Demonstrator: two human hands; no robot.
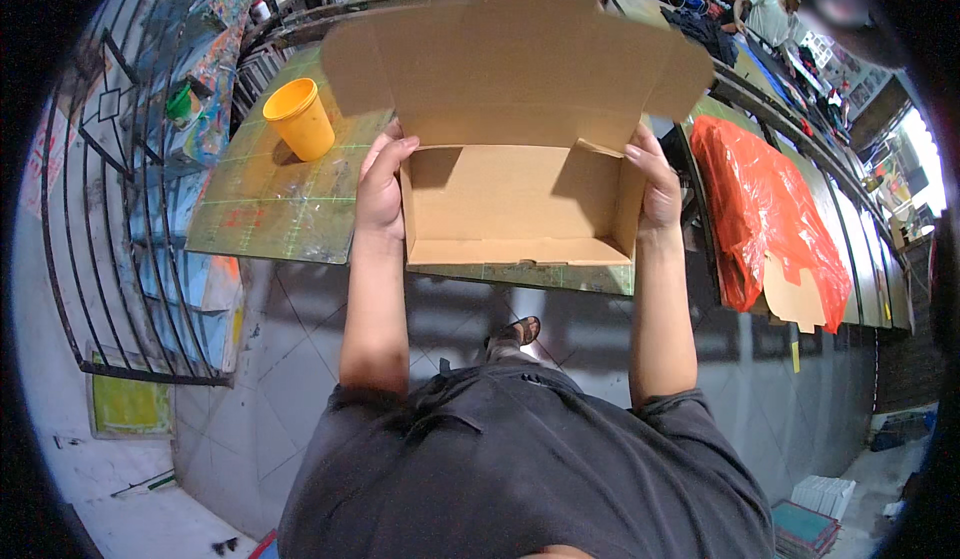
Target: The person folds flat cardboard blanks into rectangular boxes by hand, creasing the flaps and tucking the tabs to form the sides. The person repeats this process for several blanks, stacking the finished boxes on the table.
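Note:
A brown cardboard box (515, 199) stands open on the green cutting-mat table (270, 209), its lid with side flaps raised at the back. My left hand (382, 184) presses against the box's left wall, fingers curled over its upper corner. My right hand (655, 184) holds the right wall the same way. The inside of the box shows nothing in it.
An orange plastic cup (300, 117) stands on the mat to the left of the box. A red plastic bag (765, 214) over cardboard pieces lies on the bench at right. Black metal railing (110, 209) runs along the left. A person (765, 9) sits far back right.

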